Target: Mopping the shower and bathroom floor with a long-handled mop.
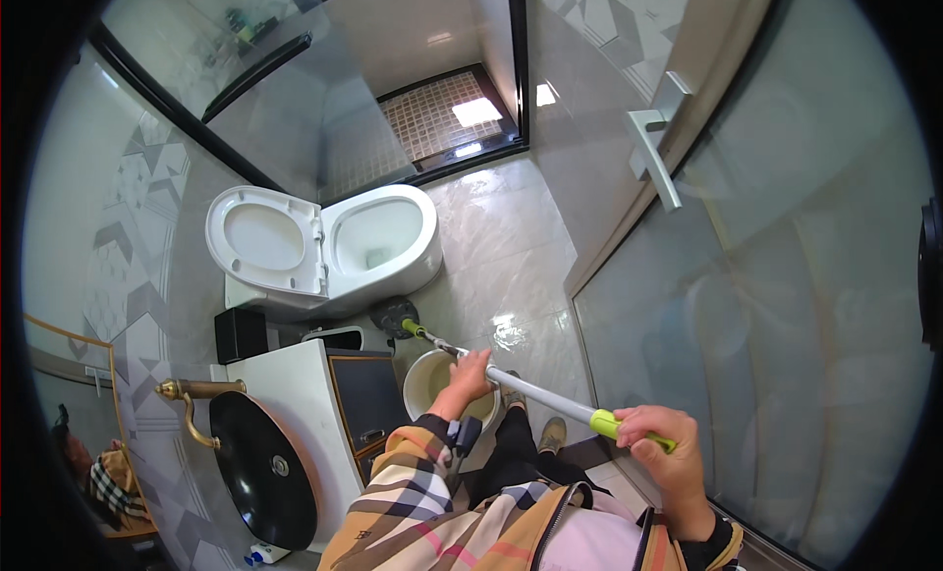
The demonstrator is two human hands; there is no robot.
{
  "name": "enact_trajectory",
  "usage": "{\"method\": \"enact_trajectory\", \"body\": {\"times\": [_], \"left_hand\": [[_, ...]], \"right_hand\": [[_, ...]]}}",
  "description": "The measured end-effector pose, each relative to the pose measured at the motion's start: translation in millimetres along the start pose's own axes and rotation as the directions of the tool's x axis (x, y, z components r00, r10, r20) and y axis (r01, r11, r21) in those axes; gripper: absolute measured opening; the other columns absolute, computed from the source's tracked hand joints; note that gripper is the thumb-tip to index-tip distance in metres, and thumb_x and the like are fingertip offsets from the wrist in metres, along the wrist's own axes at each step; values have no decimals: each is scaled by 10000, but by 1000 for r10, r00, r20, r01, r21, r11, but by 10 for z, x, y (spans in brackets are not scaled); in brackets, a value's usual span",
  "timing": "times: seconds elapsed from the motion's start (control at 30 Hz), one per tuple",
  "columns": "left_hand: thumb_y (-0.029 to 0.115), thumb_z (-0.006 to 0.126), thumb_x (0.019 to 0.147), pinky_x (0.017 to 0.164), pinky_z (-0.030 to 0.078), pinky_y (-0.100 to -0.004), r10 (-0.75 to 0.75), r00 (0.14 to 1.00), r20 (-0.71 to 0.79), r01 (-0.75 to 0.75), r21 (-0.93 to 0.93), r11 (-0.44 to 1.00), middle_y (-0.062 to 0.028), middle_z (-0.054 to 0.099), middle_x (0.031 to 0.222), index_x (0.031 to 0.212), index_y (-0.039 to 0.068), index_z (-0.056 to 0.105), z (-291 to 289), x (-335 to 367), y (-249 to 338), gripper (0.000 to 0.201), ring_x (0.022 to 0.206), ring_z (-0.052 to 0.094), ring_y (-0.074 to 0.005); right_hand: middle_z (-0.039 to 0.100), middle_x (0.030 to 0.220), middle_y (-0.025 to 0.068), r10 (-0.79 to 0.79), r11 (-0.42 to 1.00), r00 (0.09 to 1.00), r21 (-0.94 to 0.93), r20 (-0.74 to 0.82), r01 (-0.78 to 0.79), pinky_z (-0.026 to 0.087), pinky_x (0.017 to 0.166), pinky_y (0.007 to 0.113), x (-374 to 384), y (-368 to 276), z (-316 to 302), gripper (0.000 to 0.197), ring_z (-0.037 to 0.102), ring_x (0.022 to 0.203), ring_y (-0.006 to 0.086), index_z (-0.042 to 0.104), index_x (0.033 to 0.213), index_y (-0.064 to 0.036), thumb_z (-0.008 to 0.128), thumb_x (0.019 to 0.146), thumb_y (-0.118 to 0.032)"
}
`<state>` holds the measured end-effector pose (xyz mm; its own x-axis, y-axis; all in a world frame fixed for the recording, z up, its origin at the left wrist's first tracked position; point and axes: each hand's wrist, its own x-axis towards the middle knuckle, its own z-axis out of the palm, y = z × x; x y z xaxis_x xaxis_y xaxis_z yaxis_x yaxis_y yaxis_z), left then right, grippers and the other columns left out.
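My left grip [470, 377] and right grip [660, 441] clamp the mop [540, 392]; sideways swing could tip the bucket [416, 389] below left grip.

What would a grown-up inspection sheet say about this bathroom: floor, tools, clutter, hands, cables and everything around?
Surface: pale, glossy tiled floor.
Job's things: long pole with green grip; dark head down beside the toilet; cream bucket.
Clutter: black box; small white-and-blue item by the basin, kind unclear.
Hands: left hand closed around the pole; right hand around its green end.
Cables: nothing seen.
Surroundings: toilet lid up; brass tap; glass door.
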<state>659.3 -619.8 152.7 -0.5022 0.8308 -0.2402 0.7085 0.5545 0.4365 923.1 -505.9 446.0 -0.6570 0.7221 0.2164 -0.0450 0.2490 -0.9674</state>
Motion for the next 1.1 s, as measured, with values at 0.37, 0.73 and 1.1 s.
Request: {"method": "enact_trajectory", "body": {"times": [0.37, 0.73, 1.1], "left_hand": [[98, 645, 632, 771, 460, -423, 311, 930, 197, -286, -144, 947, -61, 598, 896, 973, 188, 632, 296, -189, 1009, 353, 921, 547, -304], [70, 638, 648, 786, 447, -460, 645, 658, 388, -519, -386, 762, -60, 609, 965, 1004, 182, 597, 449, -933, 2430, 376, 977, 543, -307], [68, 605, 593, 976, 227, -620, 802, 448, 397, -732, -353, 583, -42, 618, 904, 957, 158, 602, 314, -1000, 2545, 375, 950, 571, -259]], "right_hand": [[543, 499, 36, 204, 942, 977, -259, -59, -212, 364, 413, 232, -410, -711, -484, 85, 469, 397, 113, 642, 713, -21, 611, 733, -98], [498, 534, 85, -295, 850, 941, -496, -166, 179, 338, 433, 263, -1030, -1933, -788, 322, 472, 459, 167, 600, 793, 65, 586, 847, -253], [418, 414, 0, -315, 946, 915, -7, -253, 324, 405, 383, 234, -1120, -1830, -752, 216, 445, 353, 97, 523, 691, -40, 564, 862, -166]]}}
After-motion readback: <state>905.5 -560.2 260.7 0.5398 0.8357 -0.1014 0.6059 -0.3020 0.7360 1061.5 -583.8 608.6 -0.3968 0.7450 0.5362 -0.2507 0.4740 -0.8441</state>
